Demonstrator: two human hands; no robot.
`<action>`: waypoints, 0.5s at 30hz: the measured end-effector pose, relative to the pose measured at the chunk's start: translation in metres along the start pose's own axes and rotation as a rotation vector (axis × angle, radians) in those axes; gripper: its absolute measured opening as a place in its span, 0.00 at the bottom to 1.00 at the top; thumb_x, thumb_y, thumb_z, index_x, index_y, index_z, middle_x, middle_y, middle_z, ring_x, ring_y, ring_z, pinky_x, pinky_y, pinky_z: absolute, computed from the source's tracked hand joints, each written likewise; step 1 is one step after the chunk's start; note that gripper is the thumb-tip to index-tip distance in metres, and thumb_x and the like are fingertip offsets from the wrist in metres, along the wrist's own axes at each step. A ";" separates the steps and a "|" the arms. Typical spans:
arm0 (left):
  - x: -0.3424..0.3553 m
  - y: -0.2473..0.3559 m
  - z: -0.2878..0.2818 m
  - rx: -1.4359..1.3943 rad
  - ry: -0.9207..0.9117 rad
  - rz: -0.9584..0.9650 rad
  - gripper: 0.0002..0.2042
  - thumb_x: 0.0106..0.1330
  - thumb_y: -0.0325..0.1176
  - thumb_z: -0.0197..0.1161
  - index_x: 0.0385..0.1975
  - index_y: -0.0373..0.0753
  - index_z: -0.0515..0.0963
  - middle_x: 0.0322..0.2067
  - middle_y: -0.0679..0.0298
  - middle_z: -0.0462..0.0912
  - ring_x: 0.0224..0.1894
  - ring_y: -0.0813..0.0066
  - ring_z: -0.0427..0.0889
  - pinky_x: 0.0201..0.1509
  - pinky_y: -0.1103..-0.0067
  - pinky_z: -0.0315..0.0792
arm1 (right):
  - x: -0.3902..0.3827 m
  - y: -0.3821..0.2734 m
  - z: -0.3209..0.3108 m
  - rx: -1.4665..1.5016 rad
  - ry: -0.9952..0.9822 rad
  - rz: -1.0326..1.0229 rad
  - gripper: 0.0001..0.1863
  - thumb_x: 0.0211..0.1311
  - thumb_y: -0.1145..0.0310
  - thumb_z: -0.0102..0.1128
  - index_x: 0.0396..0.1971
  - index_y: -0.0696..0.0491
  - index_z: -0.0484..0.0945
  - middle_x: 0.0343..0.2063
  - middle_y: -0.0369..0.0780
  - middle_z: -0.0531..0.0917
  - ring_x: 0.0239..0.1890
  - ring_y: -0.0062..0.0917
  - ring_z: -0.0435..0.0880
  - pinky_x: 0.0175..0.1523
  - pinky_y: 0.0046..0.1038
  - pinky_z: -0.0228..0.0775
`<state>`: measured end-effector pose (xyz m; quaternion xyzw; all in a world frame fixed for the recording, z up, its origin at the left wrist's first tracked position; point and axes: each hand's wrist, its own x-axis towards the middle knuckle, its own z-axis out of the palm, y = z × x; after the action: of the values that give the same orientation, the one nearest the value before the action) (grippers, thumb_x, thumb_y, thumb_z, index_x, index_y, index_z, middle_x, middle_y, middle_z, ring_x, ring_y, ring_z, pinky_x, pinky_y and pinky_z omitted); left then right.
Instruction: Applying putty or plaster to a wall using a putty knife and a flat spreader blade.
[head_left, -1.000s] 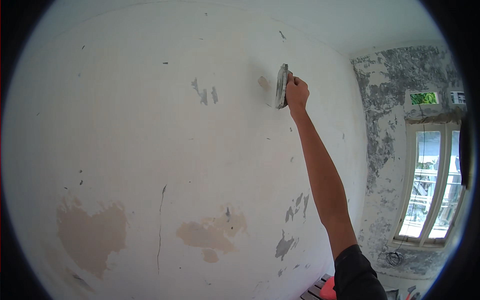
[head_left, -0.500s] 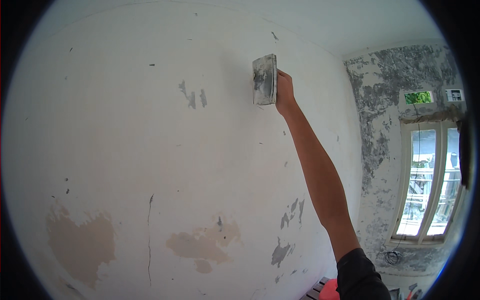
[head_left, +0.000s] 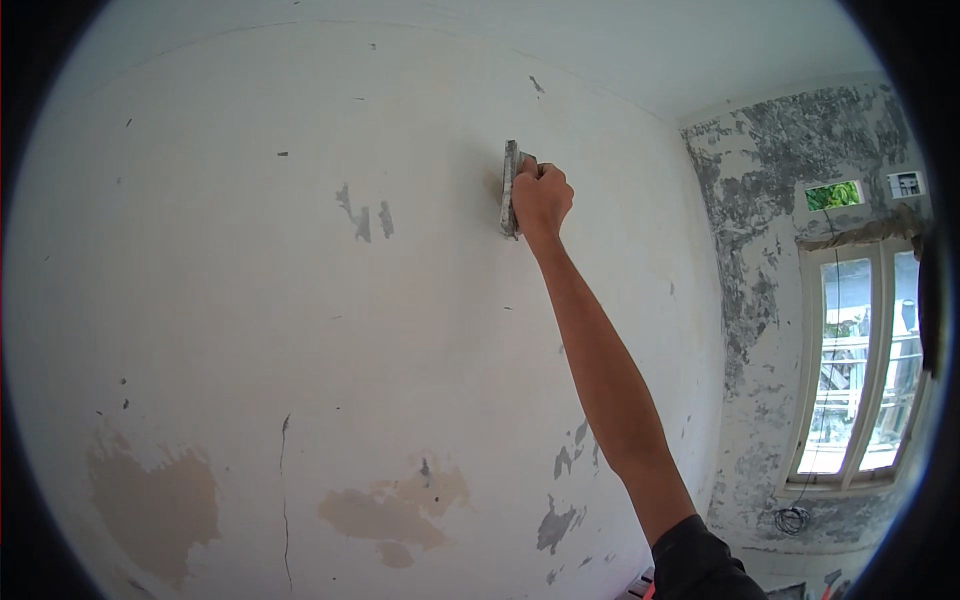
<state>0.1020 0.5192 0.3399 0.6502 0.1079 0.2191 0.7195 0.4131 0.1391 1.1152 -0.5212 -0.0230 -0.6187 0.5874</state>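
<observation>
My right hand [head_left: 543, 197] is closed round the handle of a hand float [head_left: 509, 190], a flat rectangular tool smeared grey and white. The float stands nearly edge-on to me, its working face turned left toward the white wall [head_left: 420, 290]. I cannot tell whether that face touches the wall. My right arm reaches up from the lower right in a short dark sleeve. Left of the float, small grey bare spots [head_left: 360, 218] mark the wall. My left hand is not in view.
Beige patches [head_left: 155, 500] and a thin vertical crack [head_left: 285, 500] mark the lower wall. On the right stands a mottled grey wall [head_left: 745, 240] with a window [head_left: 850, 360], a hanging cable, and a cable coil [head_left: 791, 519]. A white ceiling [head_left: 600, 50] runs overhead.
My right hand has turned the float from showing its broad smeared face to nearly edge-on. Hand and float sit slightly lower and farther left, and the view has shifted a little.
</observation>
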 end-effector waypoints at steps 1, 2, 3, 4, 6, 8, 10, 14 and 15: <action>0.000 0.000 -0.001 0.020 0.021 -0.013 0.11 0.70 0.24 0.51 0.50 0.38 0.72 0.23 0.74 0.65 0.18 0.87 0.59 0.20 0.86 0.56 | 0.000 0.000 0.007 -0.095 0.046 -0.103 0.17 0.65 0.63 0.51 0.25 0.62 0.78 0.34 0.52 0.82 0.38 0.41 0.82 0.46 0.40 0.71; -0.001 0.000 -0.003 0.042 0.042 -0.027 0.11 0.70 0.24 0.51 0.50 0.38 0.72 0.23 0.74 0.65 0.18 0.87 0.59 0.20 0.86 0.56 | -0.002 -0.003 0.012 -0.191 0.092 -0.204 0.17 0.65 0.64 0.50 0.24 0.62 0.77 0.35 0.53 0.82 0.37 0.42 0.82 0.45 0.40 0.72; -0.002 0.001 -0.005 0.064 0.064 -0.041 0.11 0.70 0.24 0.51 0.50 0.38 0.72 0.23 0.74 0.65 0.18 0.87 0.59 0.20 0.86 0.56 | -0.004 -0.006 0.018 -0.194 0.094 -0.199 0.17 0.65 0.64 0.50 0.24 0.62 0.77 0.35 0.53 0.82 0.37 0.42 0.82 0.45 0.40 0.72; -0.002 0.008 -0.004 0.067 0.066 -0.042 0.11 0.70 0.24 0.51 0.50 0.38 0.72 0.23 0.74 0.65 0.18 0.87 0.59 0.20 0.86 0.56 | -0.010 -0.017 0.025 -0.166 0.009 -0.245 0.17 0.67 0.64 0.50 0.25 0.62 0.78 0.33 0.51 0.82 0.36 0.39 0.81 0.44 0.39 0.71; 0.005 0.032 0.012 -0.036 0.024 -0.041 0.10 0.71 0.25 0.51 0.50 0.37 0.72 0.23 0.74 0.66 0.19 0.87 0.60 0.21 0.86 0.57 | 0.001 -0.018 0.024 -0.137 -0.073 -0.292 0.17 0.68 0.63 0.49 0.26 0.62 0.78 0.32 0.49 0.82 0.35 0.37 0.81 0.43 0.37 0.71; 0.011 0.049 0.022 -0.048 -0.013 -0.019 0.10 0.71 0.25 0.51 0.49 0.37 0.72 0.23 0.74 0.65 0.19 0.86 0.60 0.21 0.86 0.57 | 0.027 -0.006 0.015 0.499 -0.419 -0.049 0.13 0.64 0.70 0.45 0.30 0.59 0.79 0.29 0.40 0.81 0.31 0.27 0.79 0.40 0.31 0.71; 0.006 0.052 0.022 -0.073 -0.032 0.004 0.10 0.71 0.26 0.51 0.49 0.36 0.72 0.23 0.74 0.65 0.19 0.86 0.60 0.22 0.86 0.57 | 0.041 0.004 -0.005 0.815 -0.234 0.061 0.14 0.66 0.68 0.44 0.32 0.58 0.79 0.28 0.37 0.80 0.30 0.22 0.77 0.39 0.27 0.70; -0.008 0.034 0.014 -0.063 0.008 0.001 0.09 0.72 0.28 0.52 0.49 0.38 0.72 0.23 0.73 0.67 0.18 0.87 0.61 0.20 0.86 0.57 | 0.038 0.013 -0.014 0.360 -0.033 0.040 0.19 0.70 0.61 0.47 0.29 0.62 0.79 0.29 0.45 0.82 0.33 0.32 0.81 0.42 0.35 0.71; -0.012 0.026 0.010 -0.039 0.040 -0.024 0.09 0.71 0.28 0.53 0.49 0.39 0.73 0.22 0.73 0.68 0.17 0.87 0.61 0.19 0.86 0.57 | 0.035 0.013 -0.014 0.100 -0.016 0.015 0.19 0.69 0.61 0.48 0.29 0.61 0.79 0.30 0.47 0.83 0.34 0.36 0.82 0.43 0.37 0.72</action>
<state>0.0913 0.5060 0.3653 0.6301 0.1259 0.2256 0.7322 0.4228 0.1017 1.1243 -0.4963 -0.0547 -0.6080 0.6173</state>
